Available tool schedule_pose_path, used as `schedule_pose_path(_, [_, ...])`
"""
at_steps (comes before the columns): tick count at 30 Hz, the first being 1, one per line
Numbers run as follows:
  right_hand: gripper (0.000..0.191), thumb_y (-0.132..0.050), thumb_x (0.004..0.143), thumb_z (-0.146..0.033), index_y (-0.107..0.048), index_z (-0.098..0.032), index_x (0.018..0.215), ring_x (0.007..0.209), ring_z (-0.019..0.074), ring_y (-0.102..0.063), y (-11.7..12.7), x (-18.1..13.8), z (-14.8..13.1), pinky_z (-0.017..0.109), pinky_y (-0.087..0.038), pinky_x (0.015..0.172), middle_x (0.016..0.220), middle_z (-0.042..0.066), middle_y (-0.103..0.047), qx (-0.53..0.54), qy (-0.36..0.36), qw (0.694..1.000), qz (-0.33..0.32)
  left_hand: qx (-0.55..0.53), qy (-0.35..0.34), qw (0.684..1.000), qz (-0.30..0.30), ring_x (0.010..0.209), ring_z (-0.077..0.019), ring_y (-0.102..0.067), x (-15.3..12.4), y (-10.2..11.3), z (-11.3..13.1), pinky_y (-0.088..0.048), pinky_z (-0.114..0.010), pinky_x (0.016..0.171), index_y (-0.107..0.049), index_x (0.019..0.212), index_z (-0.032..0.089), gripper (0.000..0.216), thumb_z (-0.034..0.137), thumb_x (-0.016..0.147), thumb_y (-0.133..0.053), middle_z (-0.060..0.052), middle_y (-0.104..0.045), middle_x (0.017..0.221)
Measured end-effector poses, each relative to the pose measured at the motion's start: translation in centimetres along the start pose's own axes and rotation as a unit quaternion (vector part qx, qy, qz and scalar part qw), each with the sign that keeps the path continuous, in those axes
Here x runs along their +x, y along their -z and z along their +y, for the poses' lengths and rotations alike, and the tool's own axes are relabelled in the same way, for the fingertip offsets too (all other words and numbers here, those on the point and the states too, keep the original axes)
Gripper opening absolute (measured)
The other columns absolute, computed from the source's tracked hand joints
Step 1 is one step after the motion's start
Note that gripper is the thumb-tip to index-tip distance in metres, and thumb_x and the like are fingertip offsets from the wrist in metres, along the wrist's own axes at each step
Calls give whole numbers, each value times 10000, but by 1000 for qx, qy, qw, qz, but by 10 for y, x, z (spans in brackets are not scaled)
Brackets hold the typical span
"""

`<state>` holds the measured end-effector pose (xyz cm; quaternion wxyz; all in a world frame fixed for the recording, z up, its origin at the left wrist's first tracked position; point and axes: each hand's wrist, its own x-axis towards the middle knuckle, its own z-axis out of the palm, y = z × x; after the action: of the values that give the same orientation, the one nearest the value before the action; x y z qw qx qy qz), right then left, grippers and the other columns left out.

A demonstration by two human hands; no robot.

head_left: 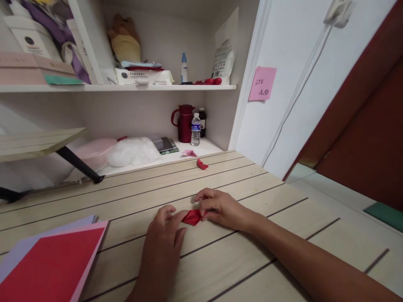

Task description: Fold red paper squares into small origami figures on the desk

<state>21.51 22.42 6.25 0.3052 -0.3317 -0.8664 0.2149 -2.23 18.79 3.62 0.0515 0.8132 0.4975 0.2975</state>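
Observation:
A small folded piece of red paper (192,217) lies on the wooden tabletop (239,260) between my two hands. My right hand (222,207) pinches its right end between thumb and fingers. At the left end is my left hand (165,235), a fingertip touching the paper's edge, with the thumb held apart and the fingers bent and spread. Farther back on the table sits another small red folded paper shape (202,164).
A stack of coloured sheets, red on top (53,264), lies at the left front. Behind the table, a shelf (151,88) stands above a dark red jug (184,123), a water bottle (195,131) and white stuffing (134,152). A small stand (80,163) rises at the left.

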Motion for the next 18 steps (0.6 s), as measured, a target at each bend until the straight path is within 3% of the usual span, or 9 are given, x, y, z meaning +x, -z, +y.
schedule_pose_path(2, [64, -667, 892, -200, -698, -209, 836, 970, 170, -661, 3, 1, 1, 296, -495, 894, 1067, 49, -673, 2, 23, 1000, -20, -35, 5, 999, 40, 1170, -248, -564, -1, 2, -1, -480, -487, 989, -653, 1179, 310, 377, 152, 860, -531, -87, -458, 1385])
schedule_pose_path(4, [95, -640, 920, -233, -705, -207, 854, 908, 164, -669, 6, 2, 1, 282, -501, 860, 958, 42, -704, 11, 38, 998, -38, -77, -6, 996, 38, 1249, -254, -518, -1, 5, -1, -461, -504, 1022, -647, 1162, 313, 358, 155, 871, -510, -78, -425, 1428])
schedule_pose_path(10, [119, -614, 943, -262, -704, -212, 884, 893, 166, -665, 7, 4, 2, 301, -475, 904, 907, 29, -733, 12, 44, 998, -49, -131, -5, 990, -46, 1142, -223, -595, 3, 10, 5, -485, -465, 981, -659, 1056, 291, 325, 143, 884, -428, -61, -616, 1240])
schedule_pose_path(18, [107, -615, 938, -261, -678, -212, 867, 854, 167, -639, 8, 4, 3, 310, -467, 898, 867, 20, -718, 6, 44, 998, -51, -119, 34, 988, -88, 912, -216, -614, 9, 14, 9, -473, -413, 862, -622, 836, 248, 114, 174, 840, -535, -19, -690, 931])
